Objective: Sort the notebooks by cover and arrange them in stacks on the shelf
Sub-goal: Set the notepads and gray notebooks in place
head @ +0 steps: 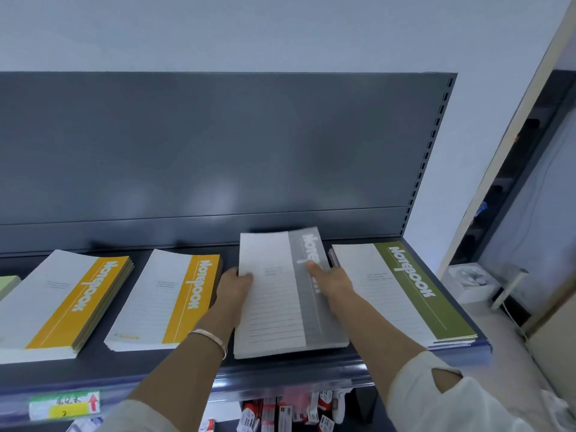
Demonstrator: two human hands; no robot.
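A stack of grey-banded notebooks (274, 307) lies on the dark shelf (280, 366), right of centre. My left hand (233, 288) grips its left edge, thumb on the top cover. My right hand (330, 280) rests on the grey band, fingers curled over the stack's right edge. Left of it sit two stacks of yellow-banded notebooks (165, 304) (59, 307). An olive-green-banded stack (402, 288) lies at the shelf's right end. A pale green cover (7, 285) shows at the far left edge.
The shelf's dark back panel (218, 151) rises behind the stacks. A price label (64, 405) sticks to the front rail at the left. Small red and white packets (290, 413) hang below the shelf. A white wall and a doorway lie to the right.
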